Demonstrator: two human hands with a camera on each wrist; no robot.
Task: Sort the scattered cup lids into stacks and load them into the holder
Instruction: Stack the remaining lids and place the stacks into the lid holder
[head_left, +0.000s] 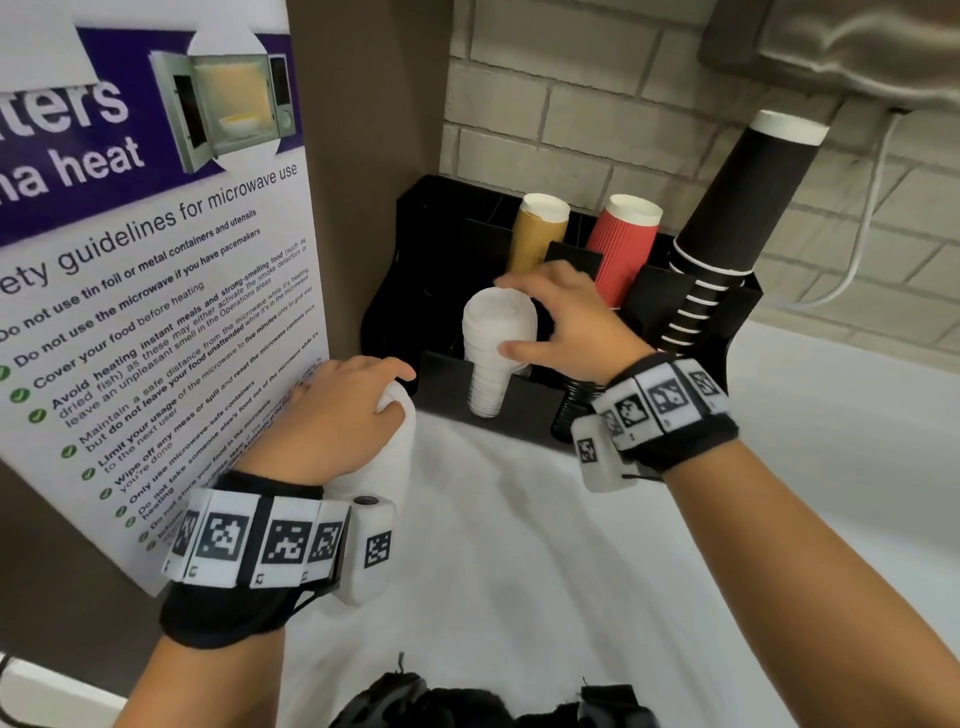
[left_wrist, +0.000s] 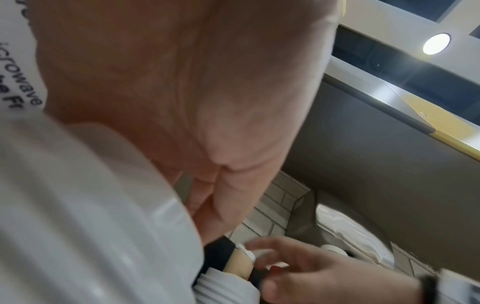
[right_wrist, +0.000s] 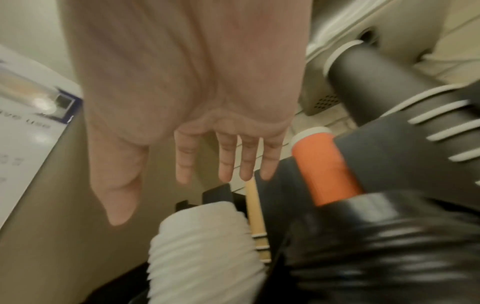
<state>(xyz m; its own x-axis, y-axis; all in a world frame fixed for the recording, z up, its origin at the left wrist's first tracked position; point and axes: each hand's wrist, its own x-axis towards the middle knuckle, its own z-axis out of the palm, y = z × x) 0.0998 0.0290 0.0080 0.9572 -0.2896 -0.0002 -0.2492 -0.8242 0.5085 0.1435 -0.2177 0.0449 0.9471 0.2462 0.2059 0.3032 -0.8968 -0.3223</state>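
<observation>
Head view, holder: at the counter's back corner we see the black holder (head_left: 447, 249) against the brick wall (head_left: 597, 104), a poster (head_left: 156, 291) close on its left.
Head view, stacks: we count two white lid stacks; one (head_left: 496, 353) stands tilted in a front slot, the other (head_left: 387, 457) lies on the white counter (head_left: 519, 545) before the holder.
Head view, cups: three cup columns, tan (head_left: 537, 234), red (head_left: 623, 244) and black (head_left: 737, 208).
Head view, right hand (head_left: 566, 317): our fingers are spread, thumb against the slotted stack's side, forefinger over its top.
Head view, left hand (head_left: 337, 410): our fingers curl over the lying stack's far end.
Head view, room: bare counter lies open to the right and toward us.
Left wrist view: only here do we see the ceiling light (left_wrist: 436, 43); palm (left_wrist: 182, 92) and the gripped stack (left_wrist: 78, 205) fill the frame, the right hand (left_wrist: 311, 273) small below.
Right wrist view: only here do we see the right hand's (right_wrist: 187, 102) fingers (right_wrist: 226, 156) straight and apart above the white stack (right_wrist: 202, 246), and a glossy black lid stack (right_wrist: 376, 246) beside it.
</observation>
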